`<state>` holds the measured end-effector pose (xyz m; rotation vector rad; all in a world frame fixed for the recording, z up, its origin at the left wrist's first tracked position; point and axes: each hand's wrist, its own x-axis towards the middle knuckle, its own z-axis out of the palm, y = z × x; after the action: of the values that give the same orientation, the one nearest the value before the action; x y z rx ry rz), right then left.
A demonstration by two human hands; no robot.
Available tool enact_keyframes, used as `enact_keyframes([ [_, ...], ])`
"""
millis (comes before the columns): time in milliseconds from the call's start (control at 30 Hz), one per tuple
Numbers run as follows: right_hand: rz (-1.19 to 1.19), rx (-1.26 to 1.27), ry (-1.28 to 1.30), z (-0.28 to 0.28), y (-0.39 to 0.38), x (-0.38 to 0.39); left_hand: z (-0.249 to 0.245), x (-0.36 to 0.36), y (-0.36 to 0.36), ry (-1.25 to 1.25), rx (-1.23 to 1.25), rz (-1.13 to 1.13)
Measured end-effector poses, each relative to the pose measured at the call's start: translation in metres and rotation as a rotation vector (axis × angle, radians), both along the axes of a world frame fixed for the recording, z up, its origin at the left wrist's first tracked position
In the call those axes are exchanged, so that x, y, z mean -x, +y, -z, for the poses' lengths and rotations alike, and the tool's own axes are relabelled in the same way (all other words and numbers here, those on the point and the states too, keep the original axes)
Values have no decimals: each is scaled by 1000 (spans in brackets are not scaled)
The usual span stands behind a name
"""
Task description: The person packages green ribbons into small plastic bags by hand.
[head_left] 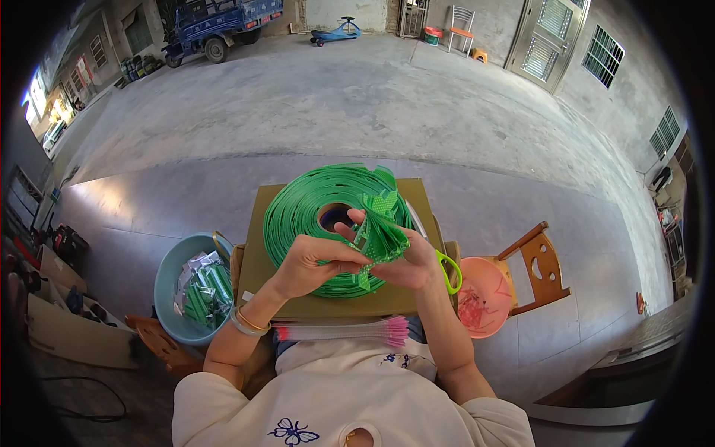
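A large roll of green ribbon (294, 231) lies on the olive-brown tabletop (272, 302), its cardboard core showing in the middle. Above its right part, a gathered, dotted green ribbon (386, 237) is fanned into folds between my hands. My left hand (316, 257) pinches the folds from the left, thumb and finger at their lower edge. From the right, my right hand (413, 264) cups and grips the same folds, its fingertips showing behind them. Scissors with yellow-green handles (451, 273) lie close beside my right wrist, their blades partly hidden. A bundle of clear strips with pink ends (342, 332) rests across my lap.
On the left, a blue basin (165, 309) holds green and silvery packets. A pink basin (503, 279) with small reddish pieces stands on a wooden chair (538, 261) at the right. Farther off are a blue three-wheeled truck (216, 26), a ride-on toy (337, 33) and a metal chair (461, 30).
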<state>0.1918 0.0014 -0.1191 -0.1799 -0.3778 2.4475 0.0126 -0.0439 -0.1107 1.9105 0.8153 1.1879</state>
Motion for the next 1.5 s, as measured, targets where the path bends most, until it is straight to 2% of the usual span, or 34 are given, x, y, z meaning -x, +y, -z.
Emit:
enact_keyframes([
  [100, -32, 13, 12, 2, 2, 1, -1, 2, 0, -12, 15, 39],
  [200, -74, -2, 44, 1, 1, 1, 2, 2, 2, 15, -84, 26],
  [300, -24, -29, -17, -5, -2, 1, -2, 0, -2, 19, -31, 14],
  [400, 5, 18, 43, -2, -1, -2, 9, -4, -3, -248, 203, 3],
  [500, -80, -86, 238, 3, 2, -4, 6, -8, -5, -395, 296, -2],
  [600, -5, -46, 74, -5, -4, -5, 6, -10, -4, -384, 360, -38],
  [700, 296, -89, -97, -11, -11, 5, 6, -8, -5, -305, 322, -88],
  [800, 556, -265, -224, -7, -15, 14, 9, -14, -6, -366, 311, -101],
  [900, 767, -373, -317, -5, -19, 21, 1, -22, -9, -613, 420, -74],
  [1000, 878, -556, -442, 3, -17, 23, 3, -22, -8, -702, 428, 20],
  [1100, 900, -585, -518, 0, -24, 24, 4, -19, -4, -107, 305, -145],
  [1300, 981, -638, -361, -3, -24, 29, 14, -24, -1, -337, 502, -121],
  [1400, 834, -677, -358, 12, -16, 25, 14, -24, -1, -357, 667, -26],
  [1500, 571, -545, -166, 17, -15, 20, 1, -11, 1, 210, 572, -49],
])
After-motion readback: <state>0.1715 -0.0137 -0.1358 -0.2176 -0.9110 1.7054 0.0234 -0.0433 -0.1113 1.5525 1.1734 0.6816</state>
